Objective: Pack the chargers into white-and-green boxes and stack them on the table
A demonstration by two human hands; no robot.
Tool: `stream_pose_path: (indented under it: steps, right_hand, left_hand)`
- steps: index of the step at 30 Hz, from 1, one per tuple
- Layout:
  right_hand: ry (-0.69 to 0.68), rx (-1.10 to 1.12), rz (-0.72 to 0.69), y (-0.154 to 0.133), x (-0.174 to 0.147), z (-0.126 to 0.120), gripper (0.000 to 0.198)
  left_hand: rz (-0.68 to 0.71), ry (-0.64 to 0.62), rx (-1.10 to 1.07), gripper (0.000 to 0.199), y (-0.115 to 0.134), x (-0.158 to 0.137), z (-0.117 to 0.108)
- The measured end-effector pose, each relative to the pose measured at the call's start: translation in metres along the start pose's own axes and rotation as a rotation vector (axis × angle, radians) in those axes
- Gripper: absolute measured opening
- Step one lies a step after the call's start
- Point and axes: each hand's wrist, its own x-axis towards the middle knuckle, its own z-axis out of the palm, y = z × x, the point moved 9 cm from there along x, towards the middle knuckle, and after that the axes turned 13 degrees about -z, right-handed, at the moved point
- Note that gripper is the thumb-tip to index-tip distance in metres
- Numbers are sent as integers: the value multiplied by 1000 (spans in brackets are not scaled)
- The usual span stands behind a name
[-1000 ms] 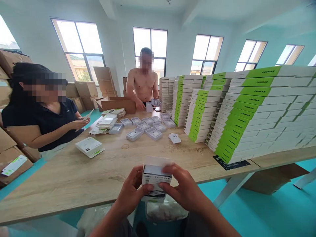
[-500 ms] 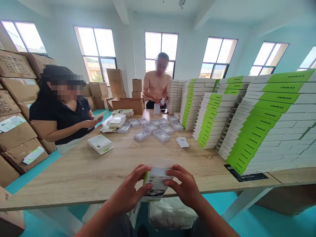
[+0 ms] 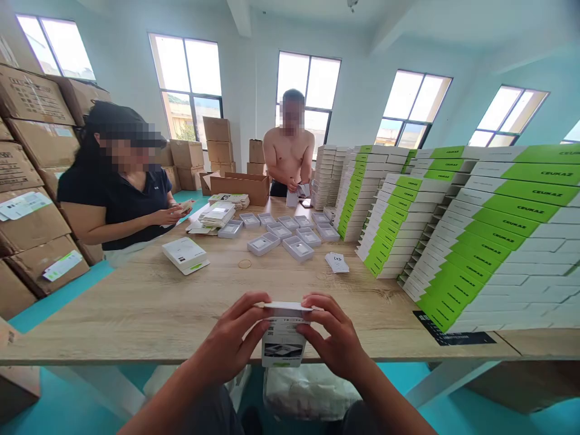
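Between my hands, at the table's near edge, is a small white and green cardboard box with a dark product picture on the side facing me. My left hand grips its left side, thumb on the front and fingers at the top edge. Its right side is held by my right hand in the same way, fingertips on the top flap. The flap is folded partly over the opening. What is inside the box is hidden.
Tall stacks of white-green boxes fill the right side. Clear plastic trays, leaflets, flattened cartons and a rubber band lie on the wooden table. Two people work across it, near brown cartons.
The top flap, upright before, is now bent down towards the box opening. Both hands have shifted to the top edge, and the box has turned to face me more squarely.
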Motion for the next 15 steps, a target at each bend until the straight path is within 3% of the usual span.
stream_pose_path:
  steps: [2, 5, 7, 9, 12, 15]
  right_hand:
    - [-28, 10, -26, -6, 3, 0, 32]
    - [-121, 20, 44, -7, 9, 3, 18]
    - [-159, 70, 181, -2, 13, 4, 9]
    - [-178, 113, 331, 5, 14, 6, 13]
    - [-132, 114, 489, 14, 13, 8, 9]
    - [-42, 137, 566, 20, 10, 9, 13]
  left_hand:
    - [86, 57, -34, 26, 9, -5, -3]
    - [139, 77, -80, 34, 18, -10, -6]
    - [33, 45, -83, 22, 15, -7, -6]
    - [-152, 25, -78, 5, 7, -3, -4]
    - [-405, 57, -116, 16, -6, 1, -2]
    - [-513, 102, -225, 23, -12, 3, 2]
